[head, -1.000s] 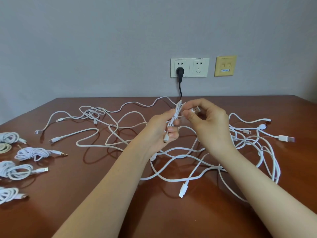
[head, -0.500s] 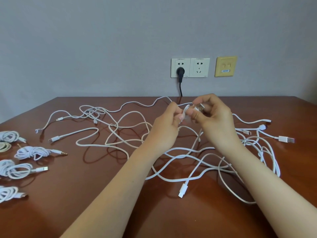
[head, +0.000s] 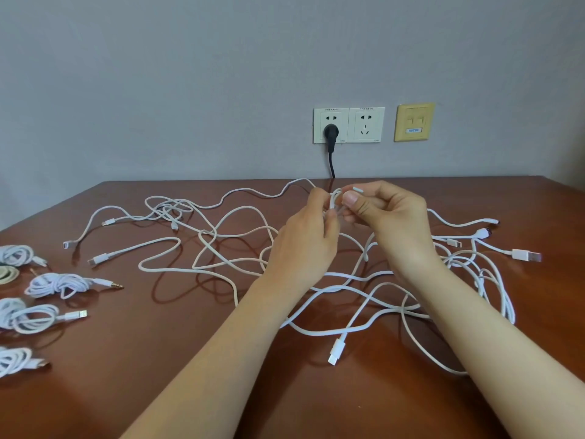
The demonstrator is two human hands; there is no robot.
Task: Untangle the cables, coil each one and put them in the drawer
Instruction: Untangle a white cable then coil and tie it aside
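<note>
Several white cables lie tangled [head: 357, 280] across the middle and right of the brown table [head: 158, 375]. Both hands are raised over the tangle. My left hand [head: 307, 239] pinches a small folded bundle of white cable [head: 335, 202] between thumb and fingers. My right hand [head: 389, 217] grips the same cable right beside it, with a white plug end [head: 358, 189] sticking out above its fingers. Loose connectors lie around, one USB-C end [head: 336, 351] near me and a USB-A end [head: 527, 255] at the right. No drawer is in view.
Several coiled white cables lie at the table's left edge: one with an audio jack [head: 63, 284], one with a flat plug [head: 34, 316], others above [head: 17, 255] and below [head: 15, 361]. A black plug [head: 331, 134] sits in the wall socket behind the table.
Both hands have risen and moved away from me. The long folded bundle hanging from the left hand is now a short loop pinched between both hands.
</note>
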